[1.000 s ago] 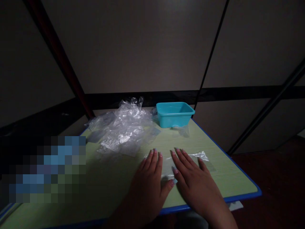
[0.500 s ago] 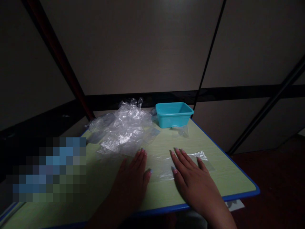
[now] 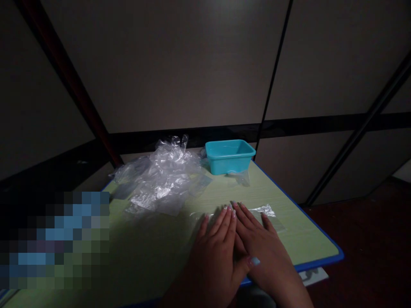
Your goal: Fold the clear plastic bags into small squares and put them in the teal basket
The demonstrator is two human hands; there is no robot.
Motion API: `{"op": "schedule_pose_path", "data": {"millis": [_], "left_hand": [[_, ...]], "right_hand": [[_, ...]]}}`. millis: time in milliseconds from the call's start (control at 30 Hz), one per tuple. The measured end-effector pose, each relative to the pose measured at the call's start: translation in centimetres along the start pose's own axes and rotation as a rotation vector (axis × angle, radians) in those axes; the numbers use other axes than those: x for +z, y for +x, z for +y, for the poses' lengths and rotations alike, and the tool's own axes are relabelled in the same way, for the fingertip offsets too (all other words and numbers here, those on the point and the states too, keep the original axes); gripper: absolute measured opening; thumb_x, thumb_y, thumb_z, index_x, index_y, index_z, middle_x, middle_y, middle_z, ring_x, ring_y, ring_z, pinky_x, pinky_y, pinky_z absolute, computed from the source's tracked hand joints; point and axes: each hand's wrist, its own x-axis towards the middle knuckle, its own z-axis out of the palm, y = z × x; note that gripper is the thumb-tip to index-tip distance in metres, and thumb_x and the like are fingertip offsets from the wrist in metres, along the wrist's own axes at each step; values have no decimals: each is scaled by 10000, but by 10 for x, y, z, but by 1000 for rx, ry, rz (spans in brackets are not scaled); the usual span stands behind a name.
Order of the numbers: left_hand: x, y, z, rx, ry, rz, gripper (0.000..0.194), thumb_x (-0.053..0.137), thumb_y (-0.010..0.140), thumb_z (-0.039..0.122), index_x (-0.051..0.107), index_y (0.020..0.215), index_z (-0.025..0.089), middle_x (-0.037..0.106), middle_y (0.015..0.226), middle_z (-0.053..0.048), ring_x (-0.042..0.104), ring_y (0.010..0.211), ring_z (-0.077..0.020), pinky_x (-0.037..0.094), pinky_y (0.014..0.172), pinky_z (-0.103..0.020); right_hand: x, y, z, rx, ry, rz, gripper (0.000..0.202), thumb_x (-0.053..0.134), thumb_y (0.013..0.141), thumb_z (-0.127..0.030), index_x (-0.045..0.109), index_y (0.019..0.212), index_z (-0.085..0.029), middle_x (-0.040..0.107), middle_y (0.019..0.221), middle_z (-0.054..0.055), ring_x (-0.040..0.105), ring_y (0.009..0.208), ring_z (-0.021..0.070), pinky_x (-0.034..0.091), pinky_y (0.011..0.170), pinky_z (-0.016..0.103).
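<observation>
A clear plastic bag (image 3: pixel 268 211) lies flattened on the green table (image 3: pixel 138 252), mostly covered by my hands. My left hand (image 3: pixel 216 252) rests palm down on it with fingers stretched out, its thumb overlapping my right hand. Flat beside it, my right hand (image 3: pixel 261 241) presses on the bag, fingers extended. Both hands touch each other. Beyond my left hand is a heap of crumpled clear plastic (image 3: pixel 163 179).
A turquoise basin (image 3: pixel 229 163) stands at the table's far right corner, with a small clear plastic piece (image 3: pixel 240 177) in front of it. Wall panels rise behind the table. Something blurred out lies at the left.
My left hand has slid right across the bag and now meets my right hand, which stays almost in place. The view has shifted slightly.
</observation>
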Motion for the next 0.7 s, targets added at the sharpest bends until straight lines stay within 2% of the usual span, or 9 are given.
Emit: {"op": "schedule_pose_path", "data": {"millis": [133, 267, 500, 600, 700], "left_hand": [[7, 3, -8, -74, 28, -39, 659, 337, 938, 526, 253, 1457, 127, 161, 1516, -102, 176, 1398, -262, 203, 1112, -545], [8, 0, -14, -92, 58, -27, 646, 340, 933, 546, 282, 1453, 168, 184, 1514, -117, 173, 1393, -299, 237, 1083, -573], [9, -1, -11, -97, 72, -11, 630, 353, 931, 540, 271, 1460, 209, 192, 1521, -111, 153, 1395, -317, 232, 1077, -581], [11, -3, -13, -78, 83, 8, 622, 357, 936, 510, 253, 1464, 199, 201, 1522, -107, 157, 1399, -306, 217, 1087, -568], [5, -6, -25, -55, 94, 102, 604, 386, 939, 432, 213, 1468, 197, 227, 1523, -94, 180, 1399, -293, 184, 1095, -568]], "right_hand": [[-3, 0, -4, 56, 15, -13, 494, 241, 952, -324, 227, 1445, -292, 159, 1511, -21, 155, 1396, 208, 148, 1091, 582], [-4, -2, -5, 63, 19, 11, 494, 238, 950, -324, 242, 1443, -296, 164, 1510, -34, 144, 1398, 199, 136, 1095, 575], [-7, -13, 28, 293, -67, 50, 520, 215, 946, -346, 214, 1457, -251, 205, 1507, 8, 184, 1388, 232, 178, 1064, 619], [-5, -15, 38, 313, -92, 70, 523, 209, 947, -363, 219, 1457, -248, 218, 1506, 13, 191, 1386, 239, 177, 1060, 630], [-2, -15, 40, 315, -101, 112, 518, 212, 949, -378, 228, 1455, -272, 226, 1505, 12, 197, 1383, 251, 138, 1054, 658]]}}
